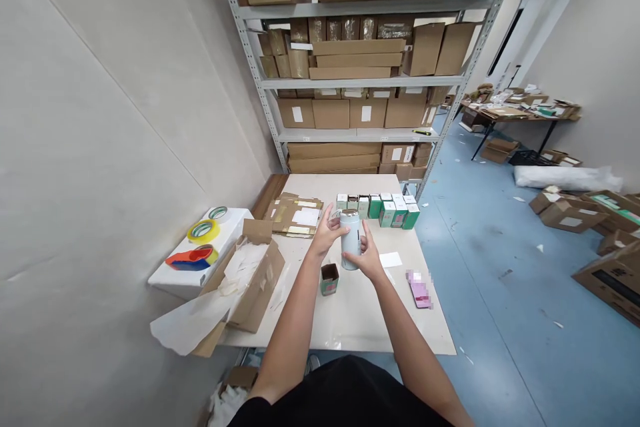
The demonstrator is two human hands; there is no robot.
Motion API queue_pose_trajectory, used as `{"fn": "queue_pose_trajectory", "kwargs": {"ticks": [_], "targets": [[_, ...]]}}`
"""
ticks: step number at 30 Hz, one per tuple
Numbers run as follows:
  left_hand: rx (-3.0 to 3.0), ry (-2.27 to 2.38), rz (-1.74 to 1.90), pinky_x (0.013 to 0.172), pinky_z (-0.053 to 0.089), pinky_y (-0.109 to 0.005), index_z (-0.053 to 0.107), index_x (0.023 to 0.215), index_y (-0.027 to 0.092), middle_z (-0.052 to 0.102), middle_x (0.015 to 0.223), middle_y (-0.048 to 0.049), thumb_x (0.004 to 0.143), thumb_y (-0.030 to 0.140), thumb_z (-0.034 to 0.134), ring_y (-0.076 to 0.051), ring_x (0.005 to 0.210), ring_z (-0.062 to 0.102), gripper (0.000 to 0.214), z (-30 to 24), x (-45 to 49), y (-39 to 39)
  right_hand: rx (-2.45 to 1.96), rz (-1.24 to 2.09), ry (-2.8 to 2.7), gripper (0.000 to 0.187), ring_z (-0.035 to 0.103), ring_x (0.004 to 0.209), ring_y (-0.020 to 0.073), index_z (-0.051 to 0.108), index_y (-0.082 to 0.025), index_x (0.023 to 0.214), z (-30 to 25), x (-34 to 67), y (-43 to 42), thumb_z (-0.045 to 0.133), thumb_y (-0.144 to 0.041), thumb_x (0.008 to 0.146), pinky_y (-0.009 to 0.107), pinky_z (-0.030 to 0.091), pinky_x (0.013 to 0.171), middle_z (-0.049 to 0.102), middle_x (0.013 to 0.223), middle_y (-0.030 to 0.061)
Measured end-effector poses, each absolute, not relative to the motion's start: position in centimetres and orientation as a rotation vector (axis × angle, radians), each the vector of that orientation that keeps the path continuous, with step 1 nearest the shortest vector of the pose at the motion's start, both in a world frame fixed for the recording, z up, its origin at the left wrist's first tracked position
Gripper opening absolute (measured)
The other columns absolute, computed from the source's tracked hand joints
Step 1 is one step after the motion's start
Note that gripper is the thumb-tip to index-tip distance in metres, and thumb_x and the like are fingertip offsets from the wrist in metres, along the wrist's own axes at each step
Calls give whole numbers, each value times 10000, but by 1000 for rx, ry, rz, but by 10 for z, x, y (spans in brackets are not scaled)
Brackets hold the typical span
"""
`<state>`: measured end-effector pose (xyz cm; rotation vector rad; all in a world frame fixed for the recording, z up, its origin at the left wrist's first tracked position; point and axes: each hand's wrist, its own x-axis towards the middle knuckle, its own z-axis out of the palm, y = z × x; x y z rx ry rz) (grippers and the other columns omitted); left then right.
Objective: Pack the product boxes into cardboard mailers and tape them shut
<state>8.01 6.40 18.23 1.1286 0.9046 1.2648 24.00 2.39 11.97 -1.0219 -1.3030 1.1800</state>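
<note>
I hold a pale blue cylindrical bottle upright above the white table with both hands. My left hand grips its upper part near the lid, fingers curled round it. My right hand wraps round the lower body from the right. Just below the bottle stands a small open green carton on the table. A white slip of paper lies to the right of my right hand.
Several green and white cartons stand in a row at the table's far edge. Flattened cardboard lies far left, an open box with paper at the left, tape rolls beyond it. A pink item lies right. Shelves of boxes stand behind.
</note>
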Motion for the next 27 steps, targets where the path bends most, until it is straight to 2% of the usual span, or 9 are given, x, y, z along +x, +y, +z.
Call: {"fn": "queue_pose_trajectory", "kwargs": {"ticks": [3,6,8,11,14,18,22,25,27], "targets": [[1048,919,1278,1094,462,-459,298,1625,321,629,1282,-94,689,305,908,-234,1139,647,1117,164,79,64,-1047,1227,-1309,1317,667,908,201,100,-357,1664,109,243,26,905,-338,622,366,581,852,647,1102,13],[1016,959,1270,1075,471,-464,321,1614,315,626,1289,-103,701,317,895,-243,1151,637,1078,146,78,63,-977,1339,-1350,1235,683,958,206,120,-357,1662,95,244,27,859,-334,672,373,578,872,642,1217,49],[1021,1025,1277,1050,486,-454,334,1604,315,601,1344,-117,710,346,887,-250,1176,624,1052,138,77,61,-986,1358,-1351,1194,686,954,206,152,-355,1657,85,243,28,840,-330,681,371,580,860,642,1213,52],[1144,1334,1333,1009,502,-405,503,1499,299,551,1426,-117,696,386,898,-253,1202,598,899,131,76,58,-1115,1318,-1380,1204,679,895,201,200,-362,1645,72,241,29,857,-317,637,358,586,808,643,1135,29],[1382,1654,1271,983,505,-388,667,1317,270,616,1346,-94,685,412,904,-255,1141,607,690,129,76,53,-1253,1238,-1434,1170,673,875,205,259,-365,1630,62,234,29,855,-306,625,363,587,814,650,1113,18],[1480,1841,1133,997,496,-397,662,1313,250,694,1206,-73,642,360,923,-255,1060,638,728,121,71,53,-1273,1192,-1489,1160,684,977,235,243,-359,1640,42,224,34,844,-316,649,404,572,922,669,1187,33],[1346,1867,1188,976,512,-366,640,1323,228,707,1223,-64,671,272,867,-226,1028,668,692,102,53,57,-1078,1299,-1594,1036,587,1311,285,267,-356,1633,-1,226,45,776,-317,731,486,472,1103,621,1394,65],[1282,1849,1193,970,518,-345,635,1329,227,714,1214,-51,654,205,834,-220,1052,671,704,83,36,55,-1222,1416,-1539,924,549,1372,309,308,-353,1617,-44,228,47,696,-318,779,533,462,1104,575,1474,98],[1271,1842,1164,953,528,-339,640,1317,223,718,1195,-48,627,181,831,-218,1039,675,717,69,27,53,-1320,1501,-1554,1005,545,1375,326,275,-349,1630,-73,223,44,727,-319,733,551,461,1108,526,1530,104]]}}
